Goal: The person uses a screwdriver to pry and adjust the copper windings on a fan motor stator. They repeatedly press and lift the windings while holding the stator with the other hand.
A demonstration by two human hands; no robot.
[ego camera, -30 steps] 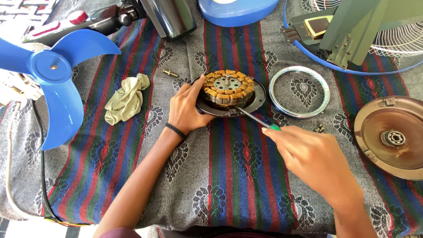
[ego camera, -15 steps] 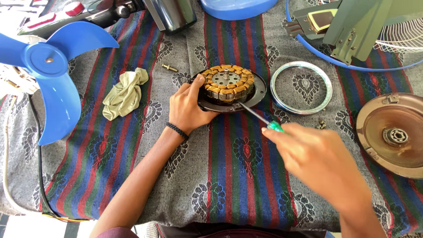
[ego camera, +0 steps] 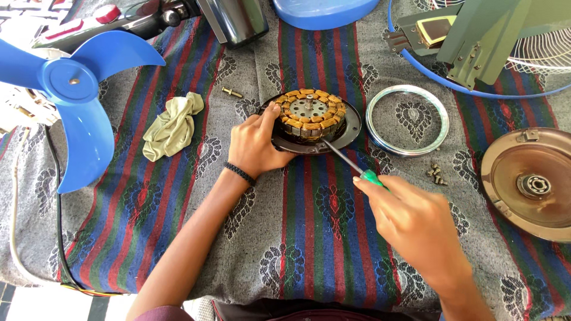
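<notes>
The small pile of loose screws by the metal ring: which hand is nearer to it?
Right. The right hand sits just below-left of the screws; the left hand is far across, on the motor stator.

A work surface is covered by a striped cloth [ego camera: 148, 226] in grey, blue, red and green bands, with dark paisley-like motifs printed on the grey bands. The cloth hangs over the near edge at the bottom of the view. At the lower left corner a strip of pale tiled floor [ego camera: 35, 300] shows beneath it. Bright, even daylight falls across the whole surface, casting only short, soft shadows. No walls or windows are in view.
</notes>
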